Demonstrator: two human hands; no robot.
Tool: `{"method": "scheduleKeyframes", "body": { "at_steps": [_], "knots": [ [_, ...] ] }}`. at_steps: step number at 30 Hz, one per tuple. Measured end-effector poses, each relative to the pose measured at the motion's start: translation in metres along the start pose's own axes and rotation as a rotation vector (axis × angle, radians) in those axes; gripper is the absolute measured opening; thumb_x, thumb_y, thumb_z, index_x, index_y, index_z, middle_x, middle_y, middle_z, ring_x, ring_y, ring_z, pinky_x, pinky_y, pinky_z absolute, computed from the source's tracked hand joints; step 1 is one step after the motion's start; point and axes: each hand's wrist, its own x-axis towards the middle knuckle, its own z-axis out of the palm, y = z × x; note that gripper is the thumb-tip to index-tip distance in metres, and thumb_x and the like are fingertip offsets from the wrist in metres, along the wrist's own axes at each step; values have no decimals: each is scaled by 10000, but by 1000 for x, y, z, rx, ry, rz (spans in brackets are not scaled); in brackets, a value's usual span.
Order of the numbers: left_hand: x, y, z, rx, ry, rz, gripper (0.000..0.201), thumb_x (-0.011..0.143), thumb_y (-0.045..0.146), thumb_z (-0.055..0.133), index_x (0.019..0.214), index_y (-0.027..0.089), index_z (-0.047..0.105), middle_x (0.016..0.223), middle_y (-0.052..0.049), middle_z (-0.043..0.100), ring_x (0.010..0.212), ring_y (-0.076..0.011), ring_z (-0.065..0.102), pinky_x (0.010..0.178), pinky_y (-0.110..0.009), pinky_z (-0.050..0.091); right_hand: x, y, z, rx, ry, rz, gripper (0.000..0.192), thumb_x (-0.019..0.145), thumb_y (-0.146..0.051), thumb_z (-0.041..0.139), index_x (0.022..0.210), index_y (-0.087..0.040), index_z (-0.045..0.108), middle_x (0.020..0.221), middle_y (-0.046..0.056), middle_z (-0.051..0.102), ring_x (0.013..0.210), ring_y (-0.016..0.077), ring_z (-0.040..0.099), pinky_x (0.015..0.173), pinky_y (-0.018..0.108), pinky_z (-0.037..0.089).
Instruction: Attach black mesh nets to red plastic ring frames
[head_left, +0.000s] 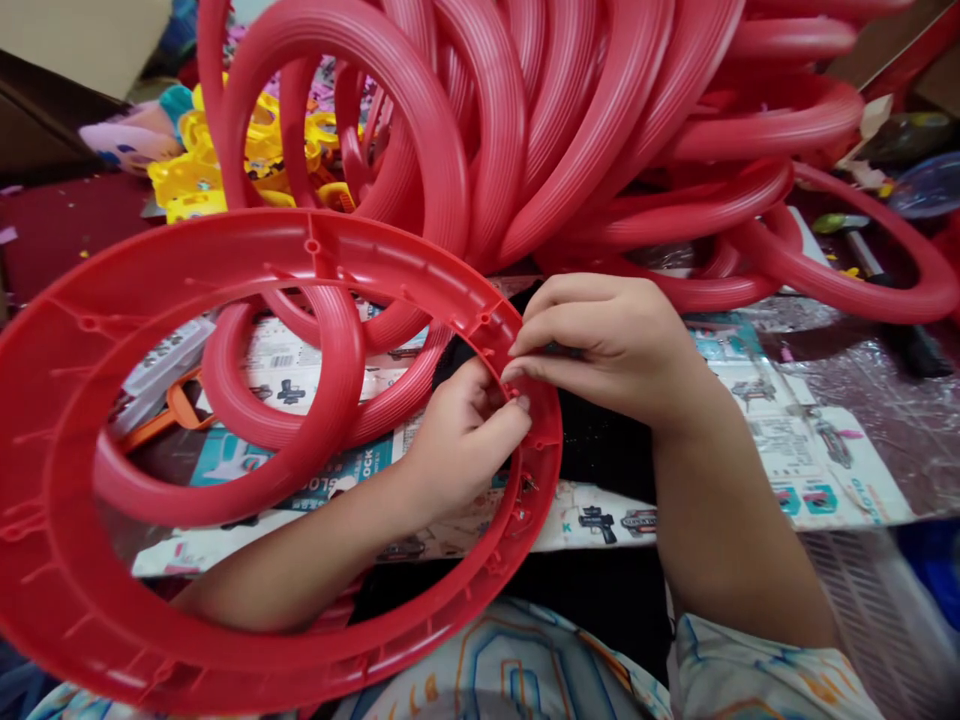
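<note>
Your two hands pinch the big red ring.

The big red ring lies over your lap, and your left hand reaches through it and your right hand meets it, both pinching its right edge. Behind the ring sits a pile of red rings; yellow pieces lie far left.

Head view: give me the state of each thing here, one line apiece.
Red ring: ribbed underside up, held at its right rim by both hands.
Left hand: reaches through the ring, fingers pinching its inner rim.
Right hand: fingertips pinched at the same spot on the rim.
Pile of red rings: heaped behind, overlapping, leaning.
Yellow parts: piled at back left.
Printed sheets: lying flat under the work.
</note>
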Motion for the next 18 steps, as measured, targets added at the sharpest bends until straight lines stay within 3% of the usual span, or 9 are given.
{"method": "scheduleKeyframes", "body": {
  "at_steps": [3, 10, 18],
  "knots": [
    [-1, 1, -1, 90, 32, 24, 103, 740, 129, 593, 833, 159, 561, 689, 38, 567, 623, -81, 524, 581, -189, 450, 0, -1, 0, -58, 46, 18, 143, 864, -240, 639, 777, -140, 691, 824, 29, 581, 733, 110, 552, 681, 241, 432],
    [4, 2, -1, 144, 74, -35, 179, 685, 100, 593, 843, 162, 538, 714, 33, 573, 666, -98, 540, 625, -212, 451, -1, 2, 5, -300, -51, 96, 213, 899, -316, 584, 814, -148, 683, 741, 20, 629, 681, 132, 557, 611, 253, 362],
    [4, -14, -8, 327, 107, -26, 288, 755, 139, 571, 970, 201, 390, 932, -9, 536, 775, -124, 512, 721, -287, 451, 0, 1, 2, -278, -66, -14, 256, 939, -240, 457, 866, -113, 666, 830, 71, 629, 774, 155, 560, 696, 270, 426]
  ]
}}
